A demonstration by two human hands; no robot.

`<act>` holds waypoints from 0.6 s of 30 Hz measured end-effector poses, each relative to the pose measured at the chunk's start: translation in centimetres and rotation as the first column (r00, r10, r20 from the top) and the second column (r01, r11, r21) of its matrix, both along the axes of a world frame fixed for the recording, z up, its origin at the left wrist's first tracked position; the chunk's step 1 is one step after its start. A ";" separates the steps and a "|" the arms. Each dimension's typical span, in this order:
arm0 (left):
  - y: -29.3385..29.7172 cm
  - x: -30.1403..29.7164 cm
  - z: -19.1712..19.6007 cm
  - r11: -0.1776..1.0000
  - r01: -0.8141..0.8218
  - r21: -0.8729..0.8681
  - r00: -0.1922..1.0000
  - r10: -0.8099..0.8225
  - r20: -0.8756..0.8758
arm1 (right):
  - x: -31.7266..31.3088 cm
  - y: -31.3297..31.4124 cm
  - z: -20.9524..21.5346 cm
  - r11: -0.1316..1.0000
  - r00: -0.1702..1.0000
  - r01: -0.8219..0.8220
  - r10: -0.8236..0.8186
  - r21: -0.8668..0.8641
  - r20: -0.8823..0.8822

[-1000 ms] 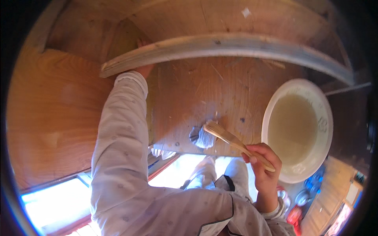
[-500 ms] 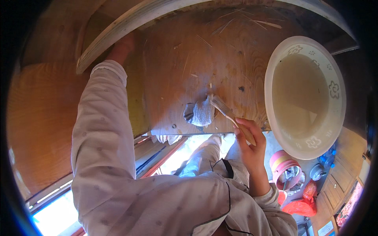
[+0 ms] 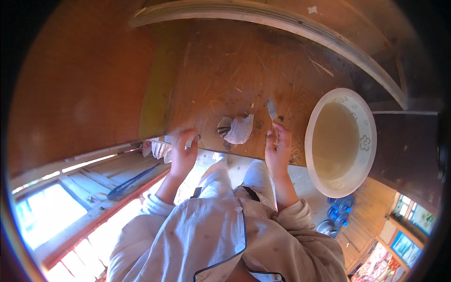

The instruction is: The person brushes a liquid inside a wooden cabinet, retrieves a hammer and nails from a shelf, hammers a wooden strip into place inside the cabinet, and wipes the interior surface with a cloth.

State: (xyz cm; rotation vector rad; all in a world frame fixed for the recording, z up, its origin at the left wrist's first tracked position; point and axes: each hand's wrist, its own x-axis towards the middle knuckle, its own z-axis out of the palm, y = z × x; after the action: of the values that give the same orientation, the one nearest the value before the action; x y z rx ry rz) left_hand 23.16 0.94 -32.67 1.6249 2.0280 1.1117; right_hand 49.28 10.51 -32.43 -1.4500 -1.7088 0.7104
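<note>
My right hand (image 3: 278, 146) is closed around the handle of a putty knife (image 3: 271, 111). Its flat blade points away from me over the brown wooden board (image 3: 211, 94). To the left of the blade, a crumpled grey-white cloth (image 3: 238, 130) with a dark striped end lies on the board. My left hand (image 3: 183, 152) is at the board's near left edge, thumb and fingers curled around a small pale piece that I cannot make out.
A white basin (image 3: 317, 141) with a flower pattern, holding cloudy water, stands at the right. Thin splinters (image 3: 323, 69) are scattered on the far part of the board. A curved-looking wooden rail (image 3: 263, 13) runs along the back. Blue bottles (image 3: 340, 210) stand on the floor, lower right.
My left arm has drawn back from the far left, and the hand is now near the front edge. My right hand has turned the putty knife more upright. The view has shifted.
</note>
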 end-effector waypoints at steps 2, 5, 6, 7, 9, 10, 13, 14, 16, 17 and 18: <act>-5.1 0.4 0.0 0.974 -0.083 -0.213 0.992 0.101 0.076 | -0.4 0.1 -0.7 0.938 0.998 0.016 0.003 -0.345 0.055; -13.2 1.0 -4.0 0.912 -0.271 -0.307 0.884 0.362 0.297 | 0.5 -0.3 -3.6 0.944 0.982 -0.098 0.144 -0.316 0.126; -15.5 2.0 -5.0 0.881 -0.362 -0.305 0.845 0.448 0.292 | 1.2 -0.5 -4.5 0.959 0.964 -0.167 0.207 -0.230 0.165; -16.9 3.2 -4.5 0.842 -0.424 -0.333 0.795 0.522 0.309 | 1.7 -0.7 -4.4 0.946 0.954 -0.208 0.253 -0.249 0.163; -19.4 6.3 -2.9 0.734 -0.557 -0.389 0.662 0.675 0.325 | 2.1 -0.9 -3.4 0.967 0.892 -0.255 0.242 -0.017 0.381; -21.1 8.2 -2.9 0.710 -0.580 -0.398 0.638 0.701 0.320 | 2.4 -1.2 -2.6 0.957 0.882 -0.288 0.276 -0.027 0.381; -27.0 15.7 -4.0 0.585 -0.668 -0.460 0.462 0.811 0.360 | 3.6 -3.4 -0.7 0.792 0.802 -0.582 0.596 -0.184 0.029; -28.7 18.5 -4.6 0.585 -0.677 -0.446 0.479 0.811 0.337 | 3.9 -4.9 -1.2 0.732 0.758 -0.647 0.648 -0.213 -0.075; -30.3 23.0 -4.0 0.510 -0.682 -0.525 0.385 0.860 0.335 | 3.6 -7.8 0.3 0.602 0.647 -0.743 0.757 -0.294 -0.086; -30.6 24.7 -3.3 0.465 -0.690 -0.555 0.380 0.885 0.269 | 3.6 -9.1 0.2 0.518 0.580 -0.785 0.808 -0.340 -0.107; -31.1 25.9 -2.9 0.418 -0.697 -0.583 0.374 0.905 0.203 | 3.5 -10.3 0.0 0.430 0.509 -0.817 0.851 -0.383 -0.129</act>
State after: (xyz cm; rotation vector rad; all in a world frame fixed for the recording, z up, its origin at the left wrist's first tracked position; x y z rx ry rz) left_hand 49.03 -30.16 -35.53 -0.0780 2.4558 1.0704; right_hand 52.75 0.16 -32.44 -0.7309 -2.4676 1.6428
